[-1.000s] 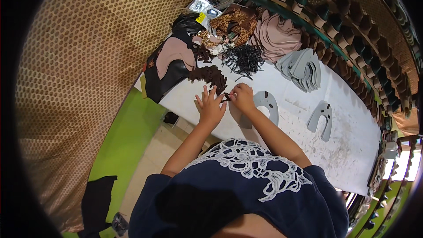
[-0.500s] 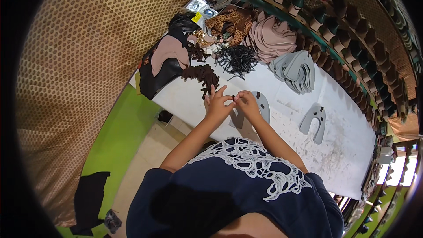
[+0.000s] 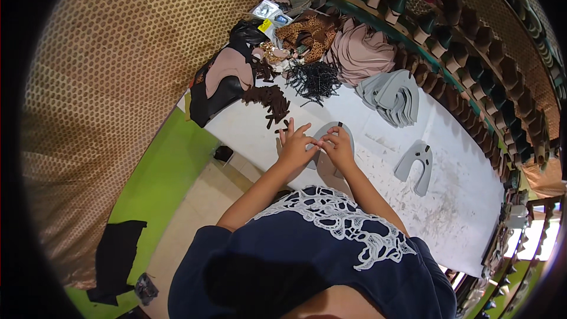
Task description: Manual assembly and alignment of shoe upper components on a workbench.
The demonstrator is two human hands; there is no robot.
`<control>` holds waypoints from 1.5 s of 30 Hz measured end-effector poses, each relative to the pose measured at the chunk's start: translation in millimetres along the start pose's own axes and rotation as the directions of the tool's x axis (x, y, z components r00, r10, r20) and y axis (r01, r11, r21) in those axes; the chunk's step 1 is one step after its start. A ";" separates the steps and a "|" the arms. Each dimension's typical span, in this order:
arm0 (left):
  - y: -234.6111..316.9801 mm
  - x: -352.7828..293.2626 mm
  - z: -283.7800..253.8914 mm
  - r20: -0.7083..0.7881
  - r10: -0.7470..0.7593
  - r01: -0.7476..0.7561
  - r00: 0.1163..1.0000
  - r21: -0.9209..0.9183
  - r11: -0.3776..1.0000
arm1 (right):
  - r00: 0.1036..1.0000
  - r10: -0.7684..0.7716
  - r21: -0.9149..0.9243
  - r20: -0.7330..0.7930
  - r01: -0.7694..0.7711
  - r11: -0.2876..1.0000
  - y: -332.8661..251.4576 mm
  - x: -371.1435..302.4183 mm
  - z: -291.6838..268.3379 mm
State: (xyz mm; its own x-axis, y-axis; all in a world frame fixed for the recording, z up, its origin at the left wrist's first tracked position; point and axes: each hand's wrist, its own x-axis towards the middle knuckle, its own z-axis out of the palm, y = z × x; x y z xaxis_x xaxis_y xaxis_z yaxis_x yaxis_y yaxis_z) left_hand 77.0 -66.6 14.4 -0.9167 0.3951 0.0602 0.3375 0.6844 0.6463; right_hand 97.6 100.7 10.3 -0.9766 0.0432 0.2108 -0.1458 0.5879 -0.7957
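My left hand (image 3: 295,149) has its thumb and forefinger closed in a pinch, with the other fingers spread. The fingertips of my right hand (image 3: 338,149) meet it, also pinched; whatever is between them is too small to make out. Beneath both hands a grey U-shaped shoe-upper piece (image 3: 331,126) lies on the white table, partly covered by them, with a small dark tab (image 3: 340,124) at its top. Close to my left fingertips is a heap of short dark brown strips (image 3: 273,101); a few lie loose by the fingers.
A second grey U-shaped piece (image 3: 405,168) with small dark tabs lies to the right on the white table (image 3: 455,201). Behind are stacked grey pieces (image 3: 393,97), pink pieces (image 3: 359,47), a black stringy heap (image 3: 313,80) and leopard-print material (image 3: 304,29). Shoe racks (image 3: 466,62) line the right.
Both hands have moved slightly nearer to me, with the fingertips pressed together. The small dark piece seen at the fingertips earlier no longer shows. The view has shifted a little.
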 end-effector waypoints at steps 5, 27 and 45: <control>4.0 -8.7 1.3 -0.020 -0.035 0.035 0.999 0.013 0.999 | 0.999 0.037 0.066 -0.007 -0.036 0.997 19.4 -12.2 5.4; 14.6 32.9 30.3 -0.036 -0.036 0.045 0.999 0.301 0.953 | 0.994 0.064 -0.399 -0.086 -0.093 0.912 46.5 -31.3 -30.9; 20.4 54.7 39.6 -0.050 -0.019 0.034 0.999 0.328 0.944 | 0.994 -0.037 -0.483 -0.100 -0.015 0.876 58.2 -39.1 -27.0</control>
State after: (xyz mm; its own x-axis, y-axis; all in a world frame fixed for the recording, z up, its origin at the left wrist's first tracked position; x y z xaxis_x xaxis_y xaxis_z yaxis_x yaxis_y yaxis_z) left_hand 42.2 -6.8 0.7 -0.9324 0.3513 0.0857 0.3575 0.8605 0.3628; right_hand 131.6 155.1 -29.0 -0.9498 0.1014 0.2960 -0.0361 0.9041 -0.4257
